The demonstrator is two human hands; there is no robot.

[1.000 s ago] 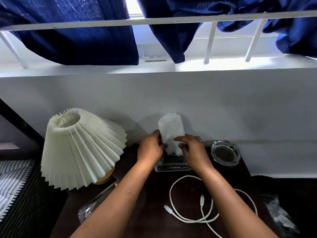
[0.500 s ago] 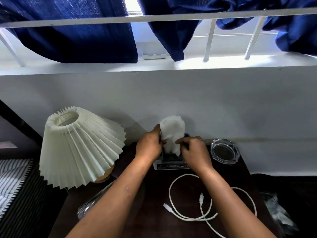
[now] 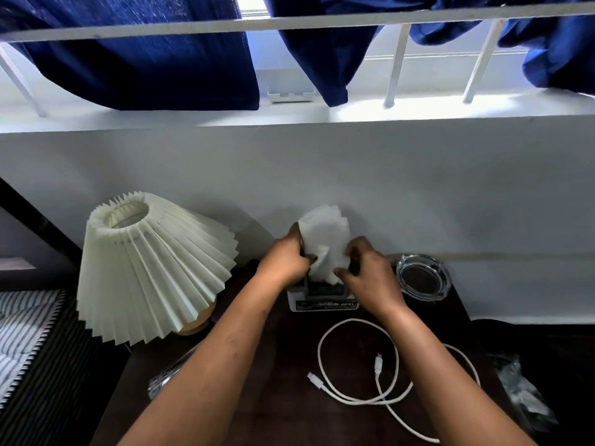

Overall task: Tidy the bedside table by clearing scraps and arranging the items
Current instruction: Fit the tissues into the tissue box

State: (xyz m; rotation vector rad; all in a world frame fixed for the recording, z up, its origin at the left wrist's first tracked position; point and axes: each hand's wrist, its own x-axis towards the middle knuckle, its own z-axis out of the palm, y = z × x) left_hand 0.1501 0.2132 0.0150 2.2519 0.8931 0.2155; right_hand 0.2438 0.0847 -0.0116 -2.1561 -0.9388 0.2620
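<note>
A white tissue [image 3: 325, 239] sticks up out of a small white tissue box [image 3: 322, 302] at the back of the dark bedside table [image 3: 273, 397], against the wall. My left hand [image 3: 286, 260] grips the tissue's left side and my right hand [image 3: 367, 275] pinches its lower right side just above the box opening. The lower end of the tissue is hidden between my fingers. A white charging cable [image 3: 360, 371] lies in loose loops on the table in front of the box, under my right forearm.
A cream pleated lamp [image 3: 151, 265] stands at the table's left. A glass ashtray [image 3: 423, 276] sits at the back right. A clear plastic item [image 3: 164, 378] lies near the left edge. Crumpled plastic [image 3: 521, 391] lies off the right side; striped bedding [image 3: 22, 336] is at the left.
Both hands have pushed the tissue lower, so less of it stands above the box. The right hand has slid down toward the box opening.
</note>
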